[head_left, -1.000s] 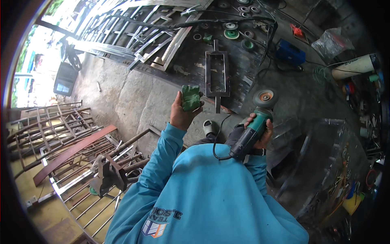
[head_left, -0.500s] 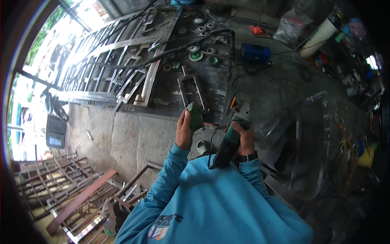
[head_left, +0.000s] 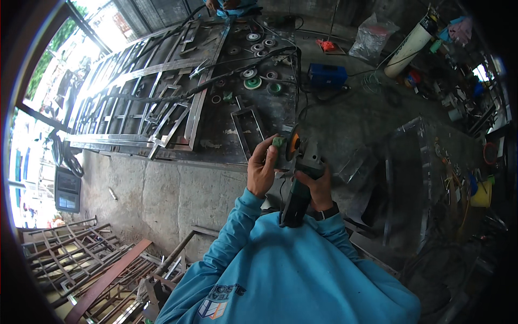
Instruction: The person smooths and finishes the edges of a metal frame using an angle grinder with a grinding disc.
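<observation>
My left hand [head_left: 263, 167] is closed around a green block [head_left: 279, 142], a waxy-looking chunk partly hidden by my fingers. Just right of the block is the orange-faced disc [head_left: 294, 147] of an angle grinder [head_left: 298, 201]; whether they touch I cannot tell. My right hand [head_left: 319, 186] grips the grinder's dark green body near its grey head, the handle end pointing back toward my chest. Beyond my hands, a small rectangular metal frame [head_left: 261, 124] lies on the dark worktable [head_left: 221, 152].
Grinding and polishing discs [head_left: 252, 82] lie on the table beside a large metal grille [head_left: 135, 89]. Black cables [head_left: 237, 65] cross it. A person's hands [head_left: 229, 5] are at the far edge. A blue box [head_left: 327, 75] and gas cylinder [head_left: 407, 51] stand right; metal racks [head_left: 81, 264] lie lower left.
The green block and my left hand have moved right, close to the disc. The grinder has turned so its disc faces the block. Another person's hands have come into view at the far edge.
</observation>
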Tool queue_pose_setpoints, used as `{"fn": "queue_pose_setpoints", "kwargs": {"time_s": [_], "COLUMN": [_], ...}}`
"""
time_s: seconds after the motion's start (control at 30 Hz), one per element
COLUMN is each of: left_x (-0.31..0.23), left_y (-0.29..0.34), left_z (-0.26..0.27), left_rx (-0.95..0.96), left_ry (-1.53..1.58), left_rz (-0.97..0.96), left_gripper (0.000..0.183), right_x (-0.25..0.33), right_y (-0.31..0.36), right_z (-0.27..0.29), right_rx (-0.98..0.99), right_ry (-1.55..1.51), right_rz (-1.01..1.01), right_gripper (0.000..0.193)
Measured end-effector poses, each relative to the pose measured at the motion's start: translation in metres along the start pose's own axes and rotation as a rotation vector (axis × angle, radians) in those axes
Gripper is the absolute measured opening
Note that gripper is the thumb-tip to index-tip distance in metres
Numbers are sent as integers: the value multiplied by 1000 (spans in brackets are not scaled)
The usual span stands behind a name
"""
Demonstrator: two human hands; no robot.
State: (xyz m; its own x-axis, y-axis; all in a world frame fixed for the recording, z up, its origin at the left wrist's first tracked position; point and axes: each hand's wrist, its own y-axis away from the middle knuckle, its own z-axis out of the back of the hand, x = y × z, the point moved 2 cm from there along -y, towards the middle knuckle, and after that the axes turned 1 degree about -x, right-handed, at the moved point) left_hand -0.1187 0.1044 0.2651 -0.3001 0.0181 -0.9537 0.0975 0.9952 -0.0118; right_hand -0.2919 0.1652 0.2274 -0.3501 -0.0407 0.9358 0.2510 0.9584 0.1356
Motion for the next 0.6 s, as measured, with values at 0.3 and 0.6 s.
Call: {"fn": "queue_pose_setpoints", "kwargs": {"time_s": [0.3, 0.6], "left_x": [-3, 5], "left_y": [10, 15], "left_z": [-4, -20], "left_rx": [-114, -127], "left_ry": [-221, -378], "left_rz": [-210, -220], "left_gripper": [38, 34], "right_x": [6, 2], "right_y": [-6, -7], "right_z": [-3, 14], "right_rx": [1, -50], "right_ry": [83, 91], "right_rz": [36, -5], "right_gripper": [81, 75]}}
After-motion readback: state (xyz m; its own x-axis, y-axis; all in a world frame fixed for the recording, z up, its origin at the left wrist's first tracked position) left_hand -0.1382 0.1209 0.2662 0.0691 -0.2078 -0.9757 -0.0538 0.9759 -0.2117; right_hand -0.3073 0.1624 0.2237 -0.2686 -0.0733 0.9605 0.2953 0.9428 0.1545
